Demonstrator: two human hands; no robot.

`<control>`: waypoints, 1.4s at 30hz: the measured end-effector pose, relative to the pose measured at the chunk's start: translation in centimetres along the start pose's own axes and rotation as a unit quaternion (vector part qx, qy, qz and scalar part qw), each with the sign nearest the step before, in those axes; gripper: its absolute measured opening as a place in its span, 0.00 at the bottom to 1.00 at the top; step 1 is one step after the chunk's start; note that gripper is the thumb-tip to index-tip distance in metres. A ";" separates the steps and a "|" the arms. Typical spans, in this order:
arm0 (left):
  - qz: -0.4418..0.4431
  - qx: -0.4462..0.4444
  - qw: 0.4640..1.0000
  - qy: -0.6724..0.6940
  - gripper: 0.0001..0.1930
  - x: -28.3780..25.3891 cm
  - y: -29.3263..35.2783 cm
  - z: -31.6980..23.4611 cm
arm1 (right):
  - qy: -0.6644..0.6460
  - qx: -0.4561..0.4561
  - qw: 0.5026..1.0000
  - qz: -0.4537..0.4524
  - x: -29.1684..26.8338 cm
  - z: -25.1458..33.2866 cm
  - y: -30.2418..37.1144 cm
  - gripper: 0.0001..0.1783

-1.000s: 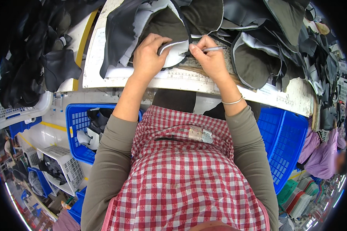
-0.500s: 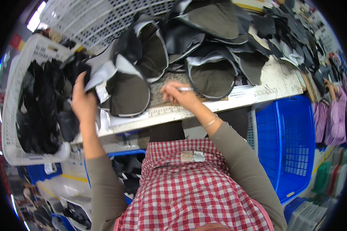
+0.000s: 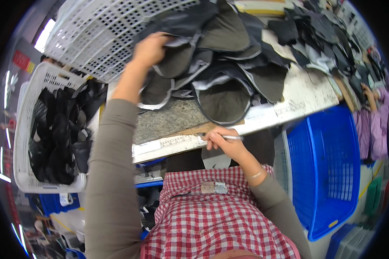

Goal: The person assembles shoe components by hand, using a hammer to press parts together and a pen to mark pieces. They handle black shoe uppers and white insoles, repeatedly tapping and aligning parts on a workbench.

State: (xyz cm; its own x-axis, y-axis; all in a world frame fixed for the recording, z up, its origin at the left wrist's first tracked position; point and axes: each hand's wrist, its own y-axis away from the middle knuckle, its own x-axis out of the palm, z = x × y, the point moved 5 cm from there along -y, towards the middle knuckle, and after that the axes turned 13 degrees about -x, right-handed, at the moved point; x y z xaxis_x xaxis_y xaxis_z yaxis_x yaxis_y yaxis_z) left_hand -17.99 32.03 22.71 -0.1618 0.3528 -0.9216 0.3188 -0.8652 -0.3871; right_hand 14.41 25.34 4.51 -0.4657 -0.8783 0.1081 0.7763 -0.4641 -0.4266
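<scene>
Several black shoe uppers with dark olive lining and pale edges lie heaped on the table. My left hand (image 3: 150, 50) reaches to the far left of the heap, its fingers closed on the edge of a black upper (image 3: 177, 26). At the table's front edge, my right hand (image 3: 227, 144) holds a slim silver pen (image 3: 231, 137) between thumb and fingers, pointing to the right. Just beyond it sits a rounded upper (image 3: 224, 98), its lining facing up. A grey speckled slab (image 3: 170, 117) shows on the table between my two hands.
A white basket (image 3: 52, 188) of black pieces stands at the left; another white basket (image 3: 95, 36) leans behind the table. Blue crates (image 3: 313, 172) stand at the right. Black scraps (image 3: 320, 30) cover the far right, where another person's hand (image 3: 369, 96) shows.
My left hand has moved from beside the left basket up to the far heap. The front-left upper has gone from the slab. My right hand has come nearer, still with the pen.
</scene>
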 end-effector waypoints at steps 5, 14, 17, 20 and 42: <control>-0.024 0.102 0.969 0.225 0.19 -0.9 5.7 -0.9 | 0.039 0.011 0.999 -0.035 -0.7 0.0 1.0 0.17; -0.125 -0.272 0.954 0.001 0.20 -1.5 31.4 21.6 | 0.014 -0.002 1.000 0.004 4.0 -2.2 -0.1 0.19; -0.001 -0.318 0.881 -0.349 0.26 -2.4 39.9 30.3 | 0.018 0.022 0.999 0.026 5.3 -2.5 0.2 0.19; 0.030 -0.272 0.883 -0.382 0.20 -5.1 43.3 35.1 | -0.001 0.034 0.998 0.049 7.1 -2.8 0.1 0.19; -0.305 -0.158 0.939 0.022 0.30 -11.5 21.9 9.7 | 0.208 -0.061 0.972 -0.090 12.0 -4.1 -12.2 0.19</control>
State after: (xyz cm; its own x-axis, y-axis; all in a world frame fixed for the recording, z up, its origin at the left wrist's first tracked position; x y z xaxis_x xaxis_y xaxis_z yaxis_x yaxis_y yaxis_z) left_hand -18.16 5.52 25.13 -0.3686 0.7683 -0.5232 0.4415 -0.3506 -0.8259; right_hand -2.38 20.90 7.33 -0.7403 -0.6503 -0.1704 0.6219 -0.5663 -0.5409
